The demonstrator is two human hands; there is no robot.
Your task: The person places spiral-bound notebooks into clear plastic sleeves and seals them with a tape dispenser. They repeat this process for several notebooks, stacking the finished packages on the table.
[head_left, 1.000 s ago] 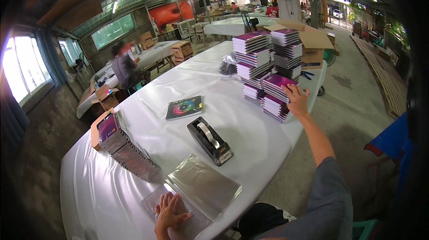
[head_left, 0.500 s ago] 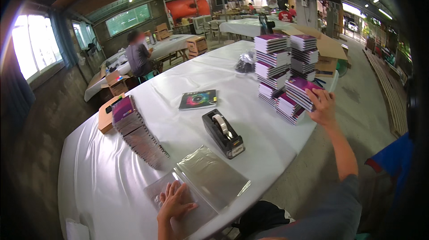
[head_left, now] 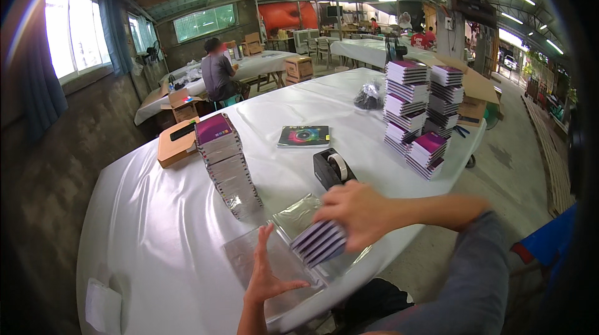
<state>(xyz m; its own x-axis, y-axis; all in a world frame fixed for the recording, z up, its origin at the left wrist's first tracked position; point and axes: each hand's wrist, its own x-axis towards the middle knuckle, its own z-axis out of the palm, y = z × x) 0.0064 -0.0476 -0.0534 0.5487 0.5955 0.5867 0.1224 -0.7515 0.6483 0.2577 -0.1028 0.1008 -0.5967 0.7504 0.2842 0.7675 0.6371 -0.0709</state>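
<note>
My right hand (head_left: pixel 357 213) grips a small stack of purple-covered notebooks (head_left: pixel 318 244) and holds it above the clear plastic sleeves (head_left: pixel 243 252) at the table's near side. Thumb and fingers spread apart, my left hand (head_left: pixel 265 276) is over the sleeves just left of that stack and holds nothing. A black tape dispenser (head_left: pixel 326 169) stands behind my right hand, partly covered by it. Left of it rises a tall stack of notebooks (head_left: pixel 229 166), seemingly wrapped in clear plastic. Several notebook piles (head_left: pixel 405 101) stand at the far right, with a lower purple-topped pile (head_left: pixel 427 154) in front.
A dark notebook with a colourful ring design (head_left: pixel 304 136) lies mid-table. A phone (head_left: pixel 183 131) rests on a brown box (head_left: pixel 171 148) at the left. Pliers-like blue handles (head_left: pixel 462 130) show beside the right piles. A person (head_left: pixel 219 73) sits at another table.
My right hand has carried the notebook stack from the right piles leftward and nearer, over the sleeves. My left hand, flat on the sleeves before, has lifted its fingers and spread its thumb.
</note>
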